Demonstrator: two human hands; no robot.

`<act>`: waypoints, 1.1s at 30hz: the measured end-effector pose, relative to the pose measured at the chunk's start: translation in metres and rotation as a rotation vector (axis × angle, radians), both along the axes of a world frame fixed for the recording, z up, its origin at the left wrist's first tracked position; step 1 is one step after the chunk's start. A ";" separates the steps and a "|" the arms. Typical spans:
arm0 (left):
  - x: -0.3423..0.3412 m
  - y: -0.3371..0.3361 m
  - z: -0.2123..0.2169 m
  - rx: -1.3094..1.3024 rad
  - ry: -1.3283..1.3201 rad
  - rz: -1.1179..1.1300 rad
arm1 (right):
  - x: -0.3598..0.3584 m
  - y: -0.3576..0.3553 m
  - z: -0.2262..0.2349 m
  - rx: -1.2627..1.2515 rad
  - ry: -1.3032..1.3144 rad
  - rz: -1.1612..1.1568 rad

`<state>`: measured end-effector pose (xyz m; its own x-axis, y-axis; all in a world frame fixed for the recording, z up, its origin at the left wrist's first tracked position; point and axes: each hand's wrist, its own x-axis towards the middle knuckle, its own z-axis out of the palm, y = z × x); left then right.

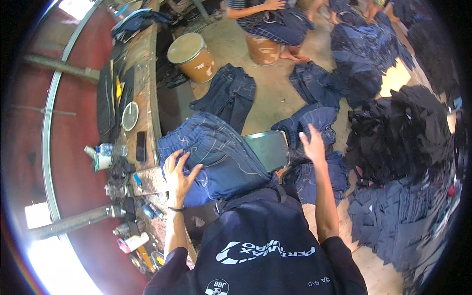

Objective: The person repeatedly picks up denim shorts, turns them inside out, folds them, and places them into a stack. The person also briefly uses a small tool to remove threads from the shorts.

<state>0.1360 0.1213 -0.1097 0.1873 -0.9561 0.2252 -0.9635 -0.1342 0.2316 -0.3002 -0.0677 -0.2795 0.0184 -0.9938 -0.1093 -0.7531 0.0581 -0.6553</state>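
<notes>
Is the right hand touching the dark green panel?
Apart: the head view shows blue denim in the gap between the right hand and the near edge of the dark green panel.

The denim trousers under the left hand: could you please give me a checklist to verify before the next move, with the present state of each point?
1. Left hand on the denim trousers: ok, its fingers are spread over them.
2. Right hand free: ok, open and holding nothing visible.
3. Trousers smooth: not ok, the upper part is gathered and creased.
4. Underside of the trousers free of snags: cannot tell, it is hidden.
5. Phone apart from the trousers: ok, it lies on the bench at the left.
6. Seated co-worker clear of these trousers: ok, well beyond them.
</notes>
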 end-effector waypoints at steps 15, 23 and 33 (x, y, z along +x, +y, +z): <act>-0.153 -0.036 0.103 0.307 0.769 -0.062 | 0.151 0.139 0.191 0.570 -1.387 0.359; -0.075 -0.050 0.082 -0.154 -0.054 0.006 | 0.162 0.132 0.158 0.275 -0.837 0.369; -0.058 -0.024 0.043 0.517 1.009 -0.213 | 0.177 0.169 0.155 0.468 -0.980 0.548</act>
<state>0.0779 0.0973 -0.0668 -0.1172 -0.9244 -0.3630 -0.3858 -0.2944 0.8743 -0.1235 0.1010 -0.1243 0.6996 -0.6965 -0.1596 0.0501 0.2707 -0.9614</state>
